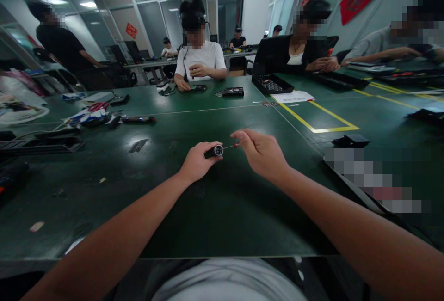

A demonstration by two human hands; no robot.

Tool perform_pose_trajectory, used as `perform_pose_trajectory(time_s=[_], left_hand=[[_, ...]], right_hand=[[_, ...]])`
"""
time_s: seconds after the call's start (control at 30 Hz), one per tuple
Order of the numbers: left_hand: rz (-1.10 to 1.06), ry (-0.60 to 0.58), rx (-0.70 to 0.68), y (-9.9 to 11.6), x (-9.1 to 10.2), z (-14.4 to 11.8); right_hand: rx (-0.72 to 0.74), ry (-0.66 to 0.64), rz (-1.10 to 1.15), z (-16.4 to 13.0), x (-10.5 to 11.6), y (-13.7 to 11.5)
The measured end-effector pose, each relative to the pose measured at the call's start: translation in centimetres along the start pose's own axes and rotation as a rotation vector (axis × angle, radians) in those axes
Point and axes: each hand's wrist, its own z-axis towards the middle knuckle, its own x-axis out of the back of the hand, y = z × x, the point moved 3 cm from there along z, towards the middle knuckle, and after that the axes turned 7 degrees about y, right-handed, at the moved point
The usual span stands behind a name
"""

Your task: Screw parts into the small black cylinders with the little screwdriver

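My left hand (197,160) grips a small black cylinder (214,151) with a shiny round end that faces right. My right hand (261,152) pinches a thin red-tipped pin or wire (232,145) between thumb and fingers, its tip almost at the cylinder's end. Both hands hover just above the dark green table (215,208), near its middle.
A black tray (272,84) and white paper (296,96) lie ahead on the right by yellow floor-tape lines (321,120). Tools, cables and a black pen-like tool (137,119) clutter the left. A small black box (351,140) sits right. Several people sit around the far side.
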Motion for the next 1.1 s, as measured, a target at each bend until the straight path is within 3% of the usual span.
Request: perform_pose_trajectory(time_s=[0.4,0.83,0.97,1.07,1.1], left_hand=[[0.005,0.020,-0.004,-0.5,0.3,0.2],[0.024,0.056,0.030,-0.6,0.5,0.3],[0.050,0.031,-0.016,0.0,0.5,0.3],[0.085,-0.015,-0.127,0.7,0.5,0.3],[0.097,-0.021,-0.153,0.9,0.5,0.4]], right_hand=[[-0.018,-0.114,0.030,0.1,-0.1,0.3],[-0.064,-0.010,0.147,0.0,-0.4,0.5],[-0.190,0.078,0.361,0.2,-1.1,1.4],[-0.449,0.192,0.589,0.3,-1.7,3.5],[-0.537,0.170,0.642,0.4,-2.0,4.2]])
